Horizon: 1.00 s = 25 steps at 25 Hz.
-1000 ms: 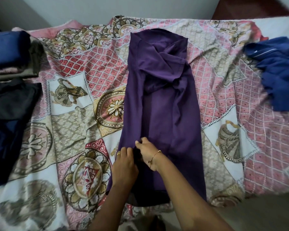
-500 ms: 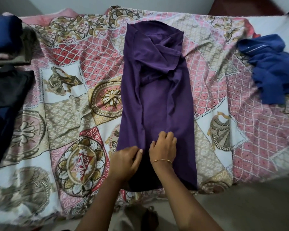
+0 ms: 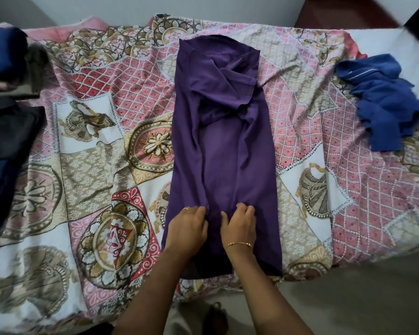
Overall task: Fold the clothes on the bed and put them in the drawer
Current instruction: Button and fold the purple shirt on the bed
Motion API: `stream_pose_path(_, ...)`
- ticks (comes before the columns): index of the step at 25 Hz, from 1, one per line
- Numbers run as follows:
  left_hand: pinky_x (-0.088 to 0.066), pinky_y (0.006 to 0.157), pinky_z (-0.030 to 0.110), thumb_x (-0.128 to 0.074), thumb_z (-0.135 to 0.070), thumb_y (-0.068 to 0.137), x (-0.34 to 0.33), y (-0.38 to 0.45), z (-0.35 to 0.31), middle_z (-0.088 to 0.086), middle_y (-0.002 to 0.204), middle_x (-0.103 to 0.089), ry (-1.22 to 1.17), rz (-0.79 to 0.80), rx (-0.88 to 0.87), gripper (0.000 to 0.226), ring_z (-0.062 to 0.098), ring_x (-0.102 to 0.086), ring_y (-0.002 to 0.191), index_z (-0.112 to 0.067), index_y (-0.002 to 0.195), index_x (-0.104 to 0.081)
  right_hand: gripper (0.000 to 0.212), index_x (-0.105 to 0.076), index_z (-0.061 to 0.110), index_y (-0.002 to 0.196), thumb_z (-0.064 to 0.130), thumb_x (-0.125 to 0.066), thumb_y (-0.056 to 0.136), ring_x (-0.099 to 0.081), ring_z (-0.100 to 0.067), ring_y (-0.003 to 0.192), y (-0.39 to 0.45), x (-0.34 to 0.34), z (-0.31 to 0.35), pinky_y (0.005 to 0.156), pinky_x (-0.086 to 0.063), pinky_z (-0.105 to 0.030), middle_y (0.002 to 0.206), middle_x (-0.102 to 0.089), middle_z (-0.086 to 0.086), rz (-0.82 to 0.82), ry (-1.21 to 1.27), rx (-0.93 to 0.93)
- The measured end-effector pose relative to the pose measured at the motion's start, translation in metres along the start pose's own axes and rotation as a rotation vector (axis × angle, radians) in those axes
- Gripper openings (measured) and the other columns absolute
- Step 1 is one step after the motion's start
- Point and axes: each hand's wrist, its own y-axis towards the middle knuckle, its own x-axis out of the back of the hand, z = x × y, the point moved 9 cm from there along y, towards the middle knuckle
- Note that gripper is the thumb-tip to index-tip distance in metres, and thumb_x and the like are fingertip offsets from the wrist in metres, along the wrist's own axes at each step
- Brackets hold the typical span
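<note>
A purple garment (image 3: pixel 221 146) lies lengthwise on the patterned bedspread (image 3: pixel 94 165), its sides folded inward into a long strip, its near end hanging over the bed's front edge. My left hand (image 3: pixel 188 229) and my right hand (image 3: pixel 240 226) rest side by side on its lower part, fingers curled and pinching the purple fabric. A crumpled blue garment (image 3: pixel 382 102) lies at the right of the bed.
Dark blue and black clothes (image 3: pixel 7 131) are piled at the left edge, with a folded blue item (image 3: pixel 3 52) behind them. Bare mattress (image 3: pixel 382 44) shows at the far right. The floor (image 3: pixel 348 305) lies below the bed's front edge.
My hands have shifted from the garment's left fold to its middle and now sit apart, both gripping the fabric. The camera view has drifted slightly.
</note>
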Motion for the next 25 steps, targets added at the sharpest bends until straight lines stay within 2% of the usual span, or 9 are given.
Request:
stream_pose_path(3,-0.040,0.058,0.034,-0.044,-0.023,0.076,-0.005,-0.002,-0.014,0.004,0.076,-0.056,-0.039,-0.057,-0.238,0.020,0.020,-0.043,0.076,-0.011,0.068,-0.057,0.014,-0.060,-0.001,0.085,0.006,-0.048,0.084,-0.060,-0.036,0.082,0.003,0.010,0.009,0.068,-0.039,-0.035,0.090,-0.061,-0.019,-0.083,0.146,0.101)
stream_pose_path(6,-0.048,0.063,0.037,-0.037,-0.031,0.078,-0.022,-0.006,-0.019,0.004,0.087,-0.064,-0.114,0.149,-0.321,0.034,0.020,-0.049,0.082,-0.011,0.079,-0.064,0.016,-0.058,0.002,0.072,0.012,-0.047,0.078,-0.061,-0.036,0.070,-0.005,0.006,0.012,0.060,-0.038,-0.036,0.075,-0.063,-0.016,-0.010,0.145,0.213)
stream_pose_path(8,-0.047,0.070,0.037,-0.027,-0.038,0.081,-0.015,-0.005,-0.006,0.002,0.090,-0.067,-0.234,0.116,-0.130,0.045,0.023,-0.058,0.082,-0.014,0.099,-0.060,0.012,-0.059,0.004,0.079,0.011,-0.051,0.082,-0.060,-0.036,0.079,-0.011,-0.001,0.004,0.060,-0.038,-0.034,0.082,-0.066,-0.015,0.079,0.068,0.214)
stream_pose_path(11,-0.040,0.074,0.032,-0.041,-0.024,0.084,0.016,-0.005,0.020,0.006,0.090,-0.066,-0.233,-0.223,0.059,0.023,0.025,-0.058,0.084,-0.017,0.101,-0.056,0.012,-0.063,0.009,0.073,0.010,-0.051,0.072,-0.059,-0.034,0.066,-0.016,0.029,-0.016,0.052,-0.040,-0.030,0.074,-0.061,-0.010,-0.267,0.132,0.159)
stream_pose_path(13,-0.041,0.086,0.040,-0.060,-0.020,0.081,0.019,-0.009,0.044,0.018,0.107,-0.058,-0.129,-0.291,0.238,0.027,0.037,-0.054,0.097,-0.007,0.104,-0.059,0.018,-0.068,0.013,0.087,0.010,-0.061,0.070,-0.056,-0.036,0.080,-0.014,0.040,-0.033,0.063,-0.045,-0.040,0.094,-0.059,-0.013,-0.397,0.004,0.023)
stream_pose_path(17,-0.042,0.092,0.044,-0.082,-0.033,0.067,-0.002,-0.027,0.065,0.021,0.123,-0.045,-0.297,0.000,0.553,0.077,0.038,-0.049,0.110,0.000,0.124,-0.042,0.057,-0.042,0.025,0.136,0.030,-0.064,0.084,-0.044,-0.035,0.111,-0.013,0.030,-0.066,0.088,-0.039,-0.041,0.128,-0.042,-0.015,-0.031,-0.078,-0.280)
stream_pose_path(20,-0.041,0.087,0.035,-0.084,-0.027,0.065,-0.008,-0.029,0.060,0.012,0.126,-0.043,-0.360,0.199,0.533,0.078,0.031,-0.050,0.113,-0.007,0.123,-0.034,0.081,-0.013,0.023,0.148,0.028,-0.064,0.085,-0.051,-0.034,0.115,-0.007,0.024,-0.073,0.090,-0.043,-0.037,0.131,-0.048,-0.017,0.202,0.042,-0.271)
stream_pose_path(23,-0.039,0.085,0.027,-0.083,-0.019,0.067,-0.008,-0.023,0.053,0.005,0.118,-0.045,-0.394,0.545,0.466,0.072,0.025,-0.051,0.109,-0.014,0.120,-0.035,0.112,0.019,0.017,0.146,0.013,-0.071,0.079,-0.046,-0.031,0.124,0.005,0.021,-0.070,0.104,-0.038,-0.034,0.141,-0.042,-0.015,0.485,0.188,-0.277)
stream_pose_path(25,-0.045,0.078,0.023,-0.079,-0.009,0.071,0.004,-0.019,0.039,0.004,0.115,-0.051,-0.602,0.745,0.458,0.051,0.019,-0.053,0.097,-0.019,0.109,-0.047,0.113,0.019,0.019,0.146,0.004,-0.070,0.078,-0.049,-0.026,0.121,0.010,0.035,-0.050,0.101,-0.043,-0.034,0.140,-0.044,-0.009,0.626,0.379,-0.253)
